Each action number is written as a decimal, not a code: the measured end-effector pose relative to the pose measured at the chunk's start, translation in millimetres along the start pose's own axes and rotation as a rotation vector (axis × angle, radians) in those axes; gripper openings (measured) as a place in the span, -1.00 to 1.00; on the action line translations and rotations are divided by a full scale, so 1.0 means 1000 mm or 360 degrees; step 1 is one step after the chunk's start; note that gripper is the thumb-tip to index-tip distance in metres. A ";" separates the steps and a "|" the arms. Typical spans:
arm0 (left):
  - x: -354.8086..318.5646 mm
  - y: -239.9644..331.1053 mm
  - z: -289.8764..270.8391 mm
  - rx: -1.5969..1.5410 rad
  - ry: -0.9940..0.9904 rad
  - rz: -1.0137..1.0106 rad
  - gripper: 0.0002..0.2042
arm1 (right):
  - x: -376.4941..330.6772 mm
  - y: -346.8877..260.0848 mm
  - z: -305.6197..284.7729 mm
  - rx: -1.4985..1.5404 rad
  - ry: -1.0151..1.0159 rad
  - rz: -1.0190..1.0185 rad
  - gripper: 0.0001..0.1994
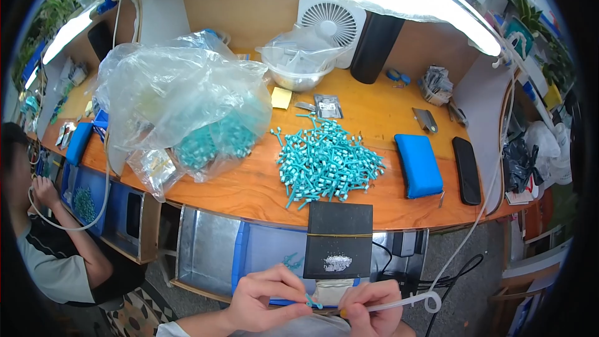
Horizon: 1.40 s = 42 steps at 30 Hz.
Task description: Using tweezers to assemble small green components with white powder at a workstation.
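Near the lower edge, my left hand [267,299] is closed in a pinch on a small teal stick-like piece [314,302]. My right hand [373,307], also closed, grips the end of a clear hose [399,302]; a small yellow part shows at its fingertips, facing the teal piece. Just beyond my hands lies a black board [340,218] with a rubber band across it. Tiny clear sparkling stones [337,263] are heaped on its near part. On the table behind it is a large pile of teal sticks with whitish ends [327,161].
A clear plastic bag [181,100] of more teal pieces stands left of the pile. To the right lie a blue case [418,166] and a black phone [467,170]. Below the tabletop is an open drawer with a blue tray [265,249]. Another person [62,237] sits at left.
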<state>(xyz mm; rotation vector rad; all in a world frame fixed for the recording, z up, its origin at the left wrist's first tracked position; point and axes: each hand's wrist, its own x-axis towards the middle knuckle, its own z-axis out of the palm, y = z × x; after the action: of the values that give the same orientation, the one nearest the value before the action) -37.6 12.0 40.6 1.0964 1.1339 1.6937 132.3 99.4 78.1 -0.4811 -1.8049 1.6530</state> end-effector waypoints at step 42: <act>-0.017 -0.040 0.003 -0.0567 0.0048 -0.0489 -0.85 | 0.015 0.011 0.009 -0.0299 0.0079 -0.0214 -0.79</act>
<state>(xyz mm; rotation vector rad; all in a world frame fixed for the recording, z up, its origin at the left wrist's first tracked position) -23.6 7.8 -0.2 0.6420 0.9182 1.5918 113.0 104.0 70.1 -0.4672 -1.9212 1.3777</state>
